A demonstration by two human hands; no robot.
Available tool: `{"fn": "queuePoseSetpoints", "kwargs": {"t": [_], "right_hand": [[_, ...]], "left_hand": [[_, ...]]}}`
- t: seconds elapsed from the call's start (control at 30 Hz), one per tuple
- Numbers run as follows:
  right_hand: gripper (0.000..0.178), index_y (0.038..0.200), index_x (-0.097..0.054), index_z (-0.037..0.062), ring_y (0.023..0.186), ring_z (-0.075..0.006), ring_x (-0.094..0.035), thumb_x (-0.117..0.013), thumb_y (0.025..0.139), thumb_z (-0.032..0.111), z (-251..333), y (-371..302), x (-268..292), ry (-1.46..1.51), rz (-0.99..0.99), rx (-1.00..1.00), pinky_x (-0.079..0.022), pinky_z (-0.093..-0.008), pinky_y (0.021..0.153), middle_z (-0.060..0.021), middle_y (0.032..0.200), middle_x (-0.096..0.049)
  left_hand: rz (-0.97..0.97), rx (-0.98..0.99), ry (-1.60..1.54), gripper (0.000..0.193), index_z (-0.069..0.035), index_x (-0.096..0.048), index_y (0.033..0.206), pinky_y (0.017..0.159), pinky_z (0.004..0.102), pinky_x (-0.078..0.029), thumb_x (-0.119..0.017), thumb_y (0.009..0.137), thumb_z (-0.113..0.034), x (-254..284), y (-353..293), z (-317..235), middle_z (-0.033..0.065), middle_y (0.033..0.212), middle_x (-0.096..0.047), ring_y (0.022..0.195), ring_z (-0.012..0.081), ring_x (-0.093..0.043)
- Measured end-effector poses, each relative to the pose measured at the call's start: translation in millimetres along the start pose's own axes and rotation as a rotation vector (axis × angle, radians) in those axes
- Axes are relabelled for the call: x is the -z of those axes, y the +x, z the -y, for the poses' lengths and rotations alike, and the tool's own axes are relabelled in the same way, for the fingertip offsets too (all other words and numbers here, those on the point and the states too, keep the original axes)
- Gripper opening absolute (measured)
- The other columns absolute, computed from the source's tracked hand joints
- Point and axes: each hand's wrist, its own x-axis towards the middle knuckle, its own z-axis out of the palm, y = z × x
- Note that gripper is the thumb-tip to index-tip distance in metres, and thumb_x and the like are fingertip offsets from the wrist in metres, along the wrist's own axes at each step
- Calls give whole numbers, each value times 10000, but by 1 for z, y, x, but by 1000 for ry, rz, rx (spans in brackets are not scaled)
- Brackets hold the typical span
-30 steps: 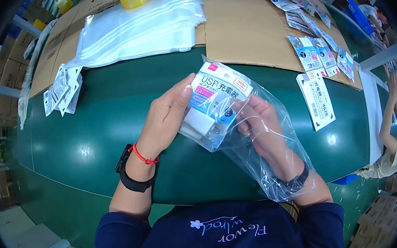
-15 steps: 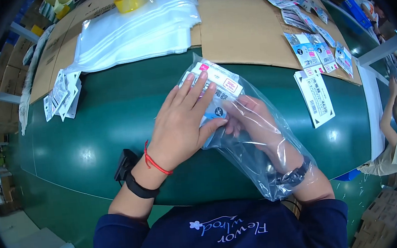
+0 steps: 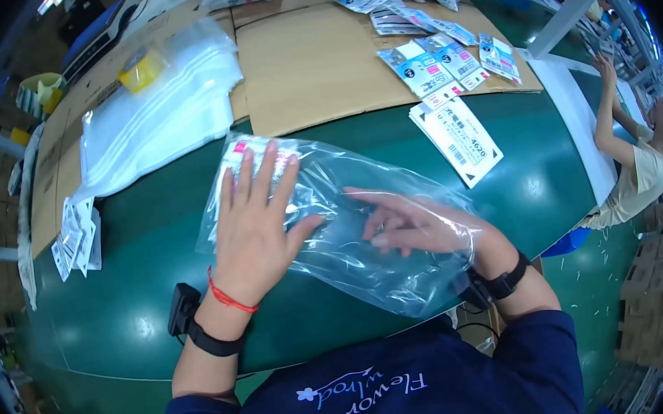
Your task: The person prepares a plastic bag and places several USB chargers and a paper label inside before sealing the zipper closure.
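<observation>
A clear plastic bag (image 3: pixel 346 277) lies across the green table in front of me. At its far left end is a small stack of printed packets (image 3: pixel 284 149) in white and pink, inside the bag. My left hand (image 3: pixel 258 230) rests flat on top of them, fingers stretched and spread, pressing through the film. Reaching in from the right end of the bag, my right hand (image 3: pixel 425 226) is inside it with the forefinger stretched out and the other fingers loosely bent. It holds nothing and is apart from the packets.
Flat clear bags (image 3: pixel 170 103) with a yellow tape roll (image 3: pixel 140 70) on them lie on cardboard (image 3: pixel 310 65) at the back left. Blue-and-white packets (image 3: pixel 418 69) and white label cards (image 3: pixel 461 142) are at the right; more cards (image 3: pixel 77 238) lie left. A co-worker (image 3: pixel 634 154) sits at far right.
My right hand has drawn back from the packets toward the bag's right end. My left hand stays on the packets, now farther left in view. The view has shifted and turned.
</observation>
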Motion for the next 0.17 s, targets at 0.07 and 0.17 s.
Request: {"fn": "queuePoseSetpoints", "kwargs": {"t": [0.07, 0.17], "right_hand": [[556, 1431, -353, 137, 825, -125, -632, -575, 922, 174, -9, -15, 19, -43, -6, -41, -501, -222, 659, -67, 1002, -626], [584, 1449, -324, 145, 852, -124, -634, -577, 925, 182, -27, -36, 44, -121, -12, -138, -505, -220, 673, -70, 1060, -620]], "left_hand": [[-9, 14, 52, 686, -80, -438, 1369, 1095, 518, -212, -616, 829, -465, 3, 0, 7, 169, 1464, -336, 1362, 392, -271], [-28, 60, 115, 672, -91, -446, 1366, 1097, 516, -212, -609, 835, -469, 6, -5, 14, 165, 1468, -331, 1360, 390, -275]]}}
